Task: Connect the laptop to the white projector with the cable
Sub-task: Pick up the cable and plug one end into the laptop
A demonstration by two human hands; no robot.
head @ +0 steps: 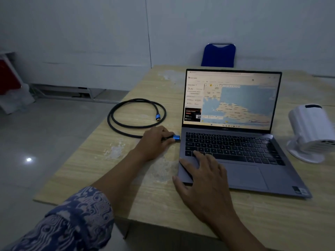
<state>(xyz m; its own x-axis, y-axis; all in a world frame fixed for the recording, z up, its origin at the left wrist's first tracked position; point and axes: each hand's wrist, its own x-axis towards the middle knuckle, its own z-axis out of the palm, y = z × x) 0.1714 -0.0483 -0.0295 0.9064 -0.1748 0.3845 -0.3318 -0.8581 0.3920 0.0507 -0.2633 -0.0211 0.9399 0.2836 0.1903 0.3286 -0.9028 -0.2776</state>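
Note:
An open grey laptop [241, 171] with a lit map on its screen sits on the wooden table [126, 187]. My left hand [155, 140] grips the black cable's blue-ended plug [176, 137], held right at the laptop's left side edge. Behind that hand the black cable [116, 113] lies in a loop, its other blue plug [158, 117] resting free inside the loop. My right hand [204, 176] lies flat on the laptop's front left corner, fingers spread over the palm rest and lower keys. The white projector [310, 127] stands to the right of the laptop, no cable on it.
A blue chair [218, 55] stands behind the table's far edge. The table's left edge runs diagonally close to the cable loop, with tiled floor beyond it. A white low frame [72, 91] lines the wall at left. The room is dim.

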